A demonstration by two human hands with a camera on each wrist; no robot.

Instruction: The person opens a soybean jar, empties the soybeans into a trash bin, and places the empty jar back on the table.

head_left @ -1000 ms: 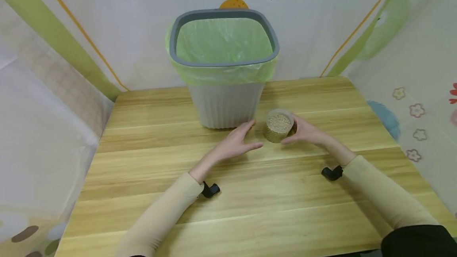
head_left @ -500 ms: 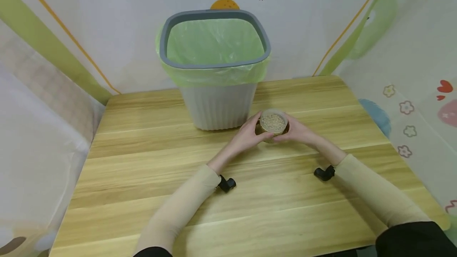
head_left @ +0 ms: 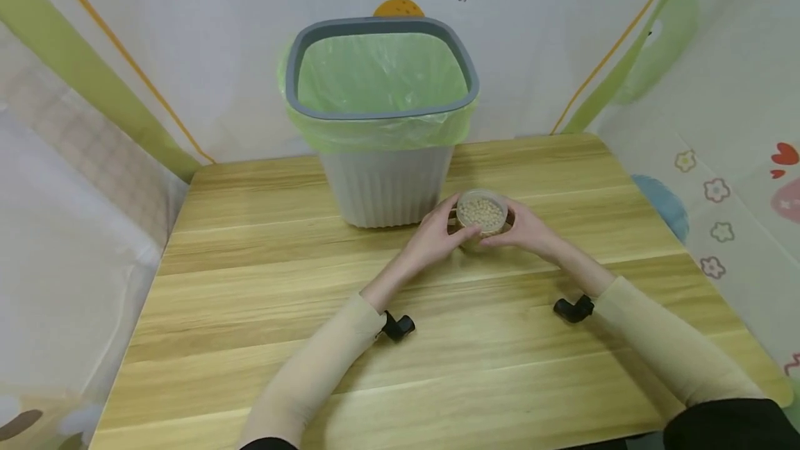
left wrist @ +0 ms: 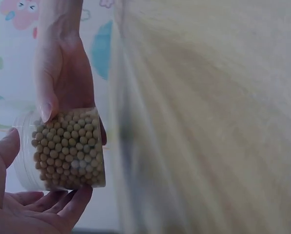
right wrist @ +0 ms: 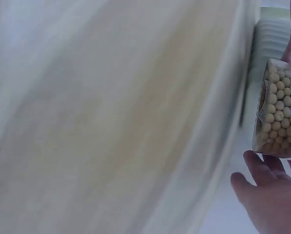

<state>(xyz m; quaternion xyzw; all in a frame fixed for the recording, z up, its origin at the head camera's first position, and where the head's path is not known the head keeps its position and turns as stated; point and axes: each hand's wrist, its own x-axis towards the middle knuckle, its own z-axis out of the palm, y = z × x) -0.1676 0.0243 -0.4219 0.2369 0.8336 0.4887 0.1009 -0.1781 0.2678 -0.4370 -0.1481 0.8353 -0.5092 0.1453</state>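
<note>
A clear round jar [head_left: 481, 212] full of pale tan beans, which look like soybeans, is between my two hands, right of the bin. My left hand [head_left: 431, 238] holds its left side, thumb in front and fingers reaching behind. Around the right side my right hand [head_left: 531, 231] holds it the same way. In the left wrist view the beans [left wrist: 69, 148] show through the jar's wall, and the clear lid end [left wrist: 26, 151] faces left. The right wrist view catches the jar [right wrist: 281, 107] at its right edge, with the right hand [right wrist: 272, 195] below it in the picture.
A grey ribbed bin [head_left: 390, 182] lined with a green bag [head_left: 387, 68] stands at the back of the wooden table [head_left: 250, 311], just left of the jar. Printed cloth [head_left: 531, 33] hangs behind and at both sides. Sleeve fabric fills much of both wrist views.
My left hand has moved right and taken hold of the jar's left side. The right hand has stayed at the jar. Over the last half second little differs beyond a slight view shift.
</note>
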